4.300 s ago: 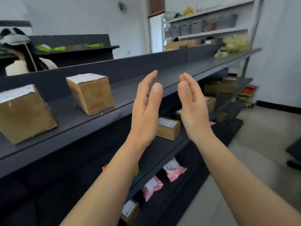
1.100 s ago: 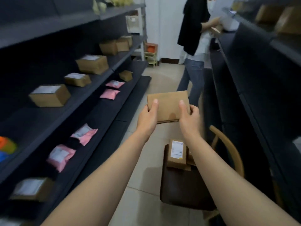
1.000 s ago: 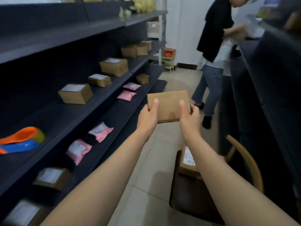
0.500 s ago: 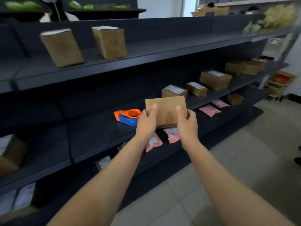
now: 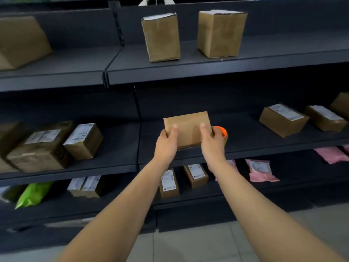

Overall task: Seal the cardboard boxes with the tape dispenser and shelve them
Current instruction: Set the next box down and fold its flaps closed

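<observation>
Hands grip a box (image 5: pixel 187 127) at its sides, left hand (image 5: pixel 166 143) and right hand (image 5: pixel 212 144), above the middle shelf (image 5: pixel 264 142); orange dispenser (image 5: pixel 221 131) peeks out behind.

We've swung round to face the shelves square-on, and the plain brown cardboard box (image 5: pixel 187 128) now mostly hides the orange tape dispenser (image 5: pixel 222 131).

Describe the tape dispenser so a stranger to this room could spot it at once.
Start at the dark metal shelving and go to its middle shelf, level with both hands. Just behind the right hand, which with the left hand holds a plain brown cardboard box, an orange plastic tape dispenser peeks out. It is the only bright orange thing among brown boxes.
</observation>
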